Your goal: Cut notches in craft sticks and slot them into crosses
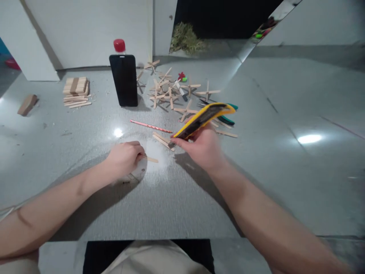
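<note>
My left hand [125, 158] is closed over the tabletop, its fingers pinching a flat wooden craft stick [151, 159] that juts out to the right. In my right hand [203, 142] is a yellow and black utility knife [203, 118], held at a slant with its blade end low and to the left. Just beyond that blade end lie a couple of loose craft sticks [163, 140]. A patterned pink pencil [151, 126] rests behind them. The fingertips of my left hand are partly hidden.
Several crossed-stick pieces [171, 93] are heaped at the back middle. Green-handled pliers [226, 120] lie behind my right hand. A black phone [124, 80] leans upright on a red-capped bottle [119, 45]. Banded craft sticks [75, 86] and a brown block [27, 105] sit at left.
</note>
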Available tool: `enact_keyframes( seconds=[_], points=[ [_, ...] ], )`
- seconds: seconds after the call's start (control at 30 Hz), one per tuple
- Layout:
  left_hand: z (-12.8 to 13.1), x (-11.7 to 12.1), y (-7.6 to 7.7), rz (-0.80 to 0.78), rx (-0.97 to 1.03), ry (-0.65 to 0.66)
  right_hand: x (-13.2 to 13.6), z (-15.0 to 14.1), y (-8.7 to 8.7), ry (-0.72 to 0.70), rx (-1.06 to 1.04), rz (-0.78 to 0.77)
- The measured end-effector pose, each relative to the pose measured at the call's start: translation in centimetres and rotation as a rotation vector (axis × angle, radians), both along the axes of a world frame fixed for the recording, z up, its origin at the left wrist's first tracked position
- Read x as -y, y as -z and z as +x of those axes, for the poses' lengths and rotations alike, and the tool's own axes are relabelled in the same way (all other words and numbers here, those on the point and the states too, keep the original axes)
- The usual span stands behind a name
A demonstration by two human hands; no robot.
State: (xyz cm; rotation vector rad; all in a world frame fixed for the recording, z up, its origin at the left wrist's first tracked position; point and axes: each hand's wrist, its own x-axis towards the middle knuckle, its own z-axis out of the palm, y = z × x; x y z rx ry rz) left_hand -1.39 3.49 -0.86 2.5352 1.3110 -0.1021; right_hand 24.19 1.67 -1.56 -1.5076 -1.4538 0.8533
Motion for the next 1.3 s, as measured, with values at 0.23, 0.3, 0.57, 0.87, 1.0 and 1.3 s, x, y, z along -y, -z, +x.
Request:
enact_keyframes(
  seconds=[0.23,0.3,0.57,0.87,1.0,1.3],
  points=[
    [0.7,0.9,0.9,0.116,-0.132,0.012,0.1,5.3,-0.6,-0.168,0.449,-0.319],
    [0.9,1.2,1.1,0.143,-0.148,0.013,0.2,5.9,-0.4,-0.137,0.517,-0.294],
    [1.0,2.2,1.6,0.175,-0.17,-0.05,1.8,1.8,-2.2,-0.017,0.611,0.048],
    [0.6,3.4,0.1,0.18,-0.134,-0.191,1.9,-6.5,-0.7,-0.402,0.356,0.178],
    [0.1,3.5,-0.7,0.205,-0.081,-0.225,2.0,-5.7,0.2,-0.325,0.231,0.186],
    [-3.4,0.3,-1.8,0.261,0.078,-0.239,3.0,-4.2,0.8,-0.293,-0.041,0.124]
  ],
)
